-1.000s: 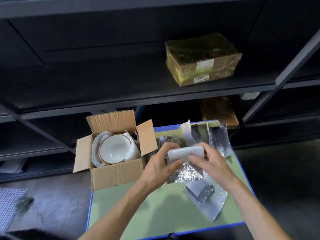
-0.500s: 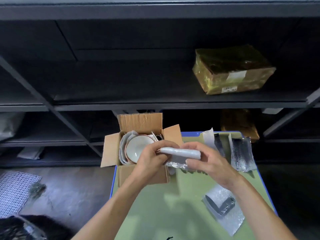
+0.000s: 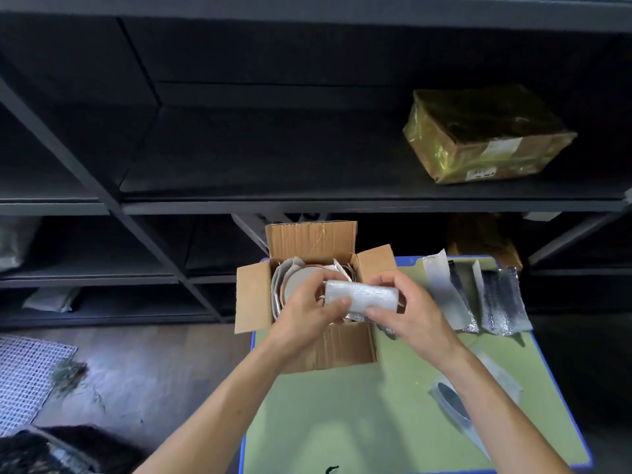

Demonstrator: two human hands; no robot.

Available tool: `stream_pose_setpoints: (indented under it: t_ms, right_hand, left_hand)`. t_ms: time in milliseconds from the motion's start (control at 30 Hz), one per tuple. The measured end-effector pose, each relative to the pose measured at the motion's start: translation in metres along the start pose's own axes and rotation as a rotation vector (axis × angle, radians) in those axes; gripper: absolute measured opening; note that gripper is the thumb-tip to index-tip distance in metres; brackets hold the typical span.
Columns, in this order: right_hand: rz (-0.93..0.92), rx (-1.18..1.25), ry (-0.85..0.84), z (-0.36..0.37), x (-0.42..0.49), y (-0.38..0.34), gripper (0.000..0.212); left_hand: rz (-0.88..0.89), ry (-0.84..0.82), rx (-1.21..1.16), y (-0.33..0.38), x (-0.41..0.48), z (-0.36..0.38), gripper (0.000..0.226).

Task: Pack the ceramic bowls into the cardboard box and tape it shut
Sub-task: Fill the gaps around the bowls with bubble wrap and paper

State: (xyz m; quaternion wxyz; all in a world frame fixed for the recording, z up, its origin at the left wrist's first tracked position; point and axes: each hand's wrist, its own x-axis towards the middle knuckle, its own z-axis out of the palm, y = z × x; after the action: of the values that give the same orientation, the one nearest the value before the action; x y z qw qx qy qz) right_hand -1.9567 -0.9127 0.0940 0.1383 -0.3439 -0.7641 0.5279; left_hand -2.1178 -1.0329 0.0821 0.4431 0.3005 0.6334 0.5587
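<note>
Brown corrugated cardboard box [image 3: 328,350] is sitting w/ its top flaps standing open, overhanging the far-left corner of a green, blue-edged table [image 3: 342,412]. Inside the box a pale ceramic bowl [image 3: 301,280] is lying nested among white wrap sheets [image 3: 278,285], hollow side facing up; only part of it is showing behind the fingers. Directly above the box's near-right part, both hands are holding a white bubble-wrap roll [image 3: 359,295] lying roughly level. Left hand [image 3: 304,319] is gripping the roll's left end, fingers curled round it & thumb pressing on the front. Right hand [image 3: 410,313] is clamping the right end, fingers curled over the top, thumb underneath. A scrap of silver foil [image 3: 355,316] is hanging just under the roll, b/w the two thumbs. Right of the box, two silver foil bubble pouches [image 3: 499,302] are lying side by side at the table's far edge; another clear-and-silver piece [image 3: 455,405] is lying nearer, well right of the box. Behind the box a dark metal rack [image 3: 307,206] is standing, w/ a film-wrapped parcel [image 3: 485,135] resting on its shelf up & right of the box. Left of the box, white mesh [image 3: 24,374] is lying on the floor.
</note>
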Motion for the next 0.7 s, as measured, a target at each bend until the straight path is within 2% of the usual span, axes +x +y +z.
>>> stream_pose_setpoints:
  t_ms: [67,233,433,600,700]
  right_hand:
    - [0.009,0.021,0.023,0.005,0.0,-0.002,0.033]
    - [0.106,0.288,0.137,0.008,0.0,-0.011,0.021]
    - [0.099,0.139,0.265,-0.003,0.011,-0.018,0.025]
    - [0.078,0.032,0.29,-0.005,0.014,-0.031,0.026]
    - [0.033,-0.186,0.345,-0.005,0.018,-0.036,0.025]
  left_hand:
    - [-0.006,-0.005,-0.016,0.0,0.005,-0.004,0.023]
    - [0.042,-0.068,0.012,0.007,0.017,-0.004,0.021]
    - [0.123,-0.096,0.249,0.011,0.043,0.002,0.022]
    - [0.131,-0.171,0.256,0.008,0.063,-0.001,0.015]
    - [0.162,-0.172,0.339,0.009,0.073,-0.004,0.018]
